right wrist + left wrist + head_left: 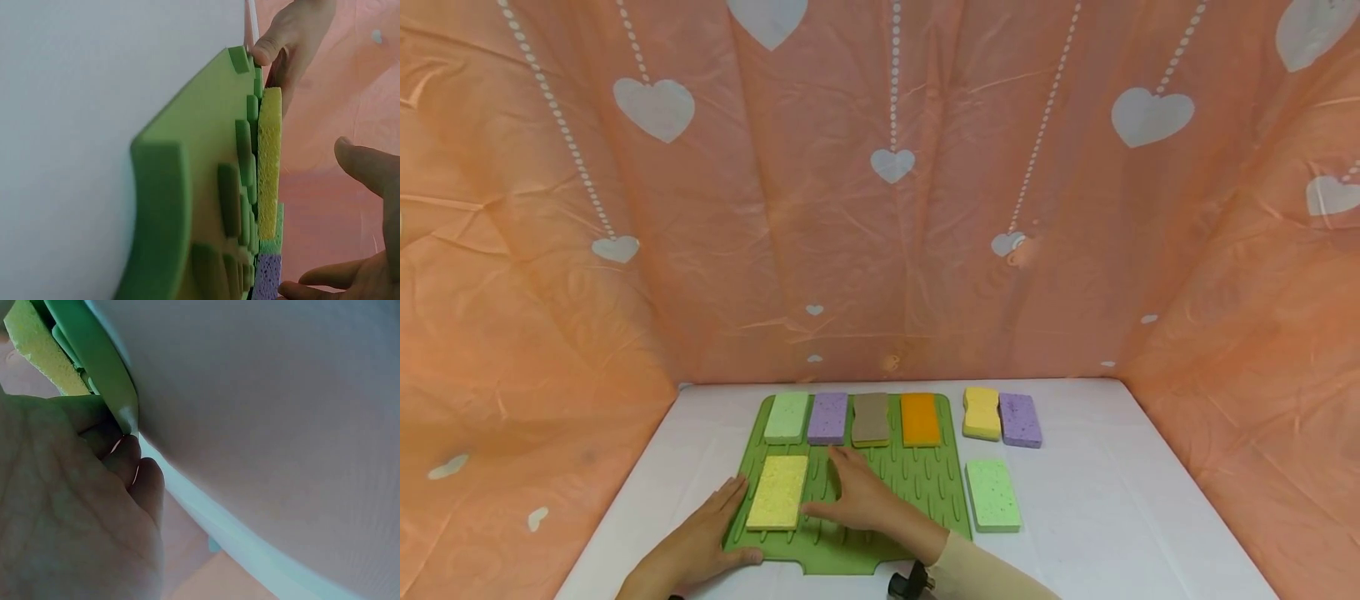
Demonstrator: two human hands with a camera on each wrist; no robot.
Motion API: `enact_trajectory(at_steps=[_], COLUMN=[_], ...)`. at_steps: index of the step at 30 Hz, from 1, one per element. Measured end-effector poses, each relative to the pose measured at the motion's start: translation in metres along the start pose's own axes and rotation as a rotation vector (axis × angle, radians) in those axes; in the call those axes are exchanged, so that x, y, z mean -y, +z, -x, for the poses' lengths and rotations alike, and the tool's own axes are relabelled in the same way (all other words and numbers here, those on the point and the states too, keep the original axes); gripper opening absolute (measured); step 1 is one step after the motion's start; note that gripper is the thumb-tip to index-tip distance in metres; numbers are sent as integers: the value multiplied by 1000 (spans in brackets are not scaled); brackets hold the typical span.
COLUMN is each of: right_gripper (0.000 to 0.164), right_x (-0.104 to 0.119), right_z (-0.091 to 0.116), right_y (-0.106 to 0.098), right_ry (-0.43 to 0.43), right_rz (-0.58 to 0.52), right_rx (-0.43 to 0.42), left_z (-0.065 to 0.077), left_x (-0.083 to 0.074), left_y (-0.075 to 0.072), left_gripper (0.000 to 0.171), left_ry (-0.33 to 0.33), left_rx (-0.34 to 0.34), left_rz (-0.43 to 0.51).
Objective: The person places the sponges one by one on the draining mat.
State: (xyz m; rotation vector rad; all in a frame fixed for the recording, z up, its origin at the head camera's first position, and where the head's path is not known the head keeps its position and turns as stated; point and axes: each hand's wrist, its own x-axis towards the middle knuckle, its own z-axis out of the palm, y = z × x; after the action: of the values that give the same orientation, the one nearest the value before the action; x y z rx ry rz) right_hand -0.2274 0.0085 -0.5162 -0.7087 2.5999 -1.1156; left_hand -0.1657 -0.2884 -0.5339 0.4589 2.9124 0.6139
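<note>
A yellow sponge (778,493) lies on the near left part of a green ridged mat (917,500). My left hand (703,529) rests along the mat's left side, fingers at its edge and thumb by the near left corner. In the left wrist view, fingertips (128,450) touch the mat's rim. Just right of the yellow sponge, my right hand (865,492) hovers over the mat with thumb and fingers spread, holding nothing. Across the mat's far edge lie a pale green sponge (787,418), a purple sponge (827,418), a grey-topped sponge (871,418) and an orange sponge (921,419).
On the white table (1097,500), right of the mat, lie a wavy-sided yellow sponge (982,413), another purple sponge (1020,420) and a green sponge (993,496) nearer me. An orange curtain (835,250) with white hearts encloses the table's back and sides.
</note>
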Motion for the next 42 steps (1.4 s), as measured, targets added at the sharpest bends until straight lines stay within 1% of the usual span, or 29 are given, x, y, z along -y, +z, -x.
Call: enact_trajectory(at_steps=[6,15,20,24,30,34,37,42], right_gripper=[112,106,102,102,103,101,101,100], right_x=[-9,-22,-30,-35,-47,-54,-58,-66], right_z=[5,16,23,30,39,44,49,59], right_y=[-8,-23,-31,-40,-50,-57,-63,-72], right_ry=[15,8,0,8,13,15,16,16], right_rz=[-29,-34,-35,-46,-39,-56,-60,-34], right_rx=[-15,-26,-58,-74,-90,-98,-116,-155], left_z=[0,1,1,0,1,2,2,1], left_x=[-1,-3,-3,-2,-2,-3,-3,-3], left_y=[0,0,0,1,1,1,1,2], left_gripper=[123,121,120,119,119,119,119,119], left_ry=[0,3,-4,-7,0,2,2,-7], left_rx=[-13,-25,-12,-10,-14,-19,-27,-28], left_rz=[-9,-10,7,0,4,8,2,-1])
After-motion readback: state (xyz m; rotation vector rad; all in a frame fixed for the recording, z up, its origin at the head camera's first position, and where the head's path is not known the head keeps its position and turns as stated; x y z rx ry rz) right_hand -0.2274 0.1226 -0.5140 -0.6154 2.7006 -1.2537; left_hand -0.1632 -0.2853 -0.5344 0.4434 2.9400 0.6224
